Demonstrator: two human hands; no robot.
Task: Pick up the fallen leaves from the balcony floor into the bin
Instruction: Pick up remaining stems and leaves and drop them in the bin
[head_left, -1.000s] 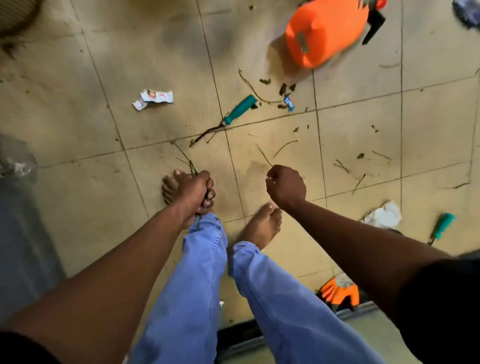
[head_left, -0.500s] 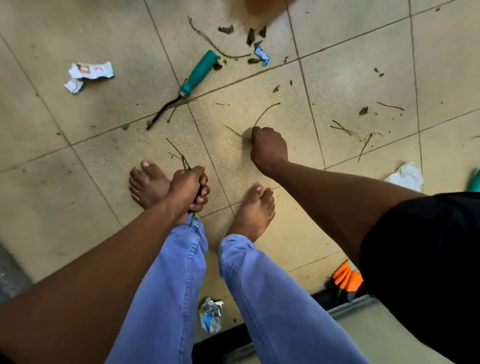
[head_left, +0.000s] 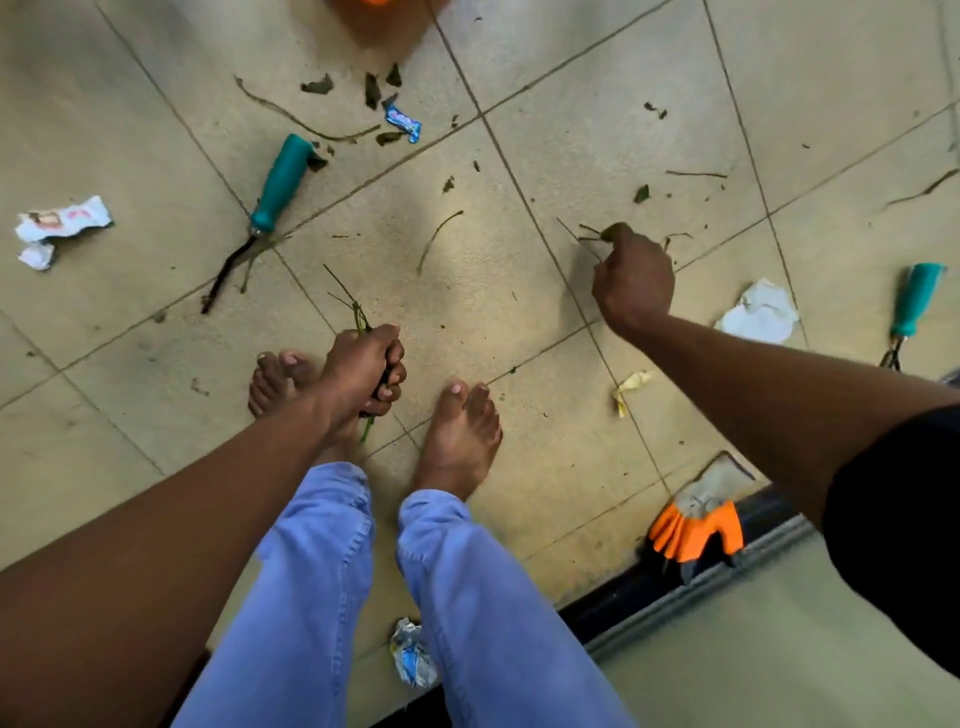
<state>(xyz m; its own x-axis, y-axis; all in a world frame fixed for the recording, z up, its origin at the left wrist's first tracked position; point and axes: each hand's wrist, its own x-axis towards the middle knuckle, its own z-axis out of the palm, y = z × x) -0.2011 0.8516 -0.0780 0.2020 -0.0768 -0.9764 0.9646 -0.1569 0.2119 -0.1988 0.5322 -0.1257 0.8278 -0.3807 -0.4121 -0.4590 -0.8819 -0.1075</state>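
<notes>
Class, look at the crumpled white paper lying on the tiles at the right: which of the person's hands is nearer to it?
Right. The right hand works at twigs just left of the crumpled white paper; the left hand, gripping green stems, is far across, beyond both feet.

No readable text; print on white wrapper and blue wrapper too blurred

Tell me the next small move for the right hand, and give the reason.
Probably lift the right hand off the floor with the thin twigs in its grip, then reach for the curved twig lying between the hands. The left hand already holds a bundle of stems, and leaf bits remain near the orange bin.
</notes>
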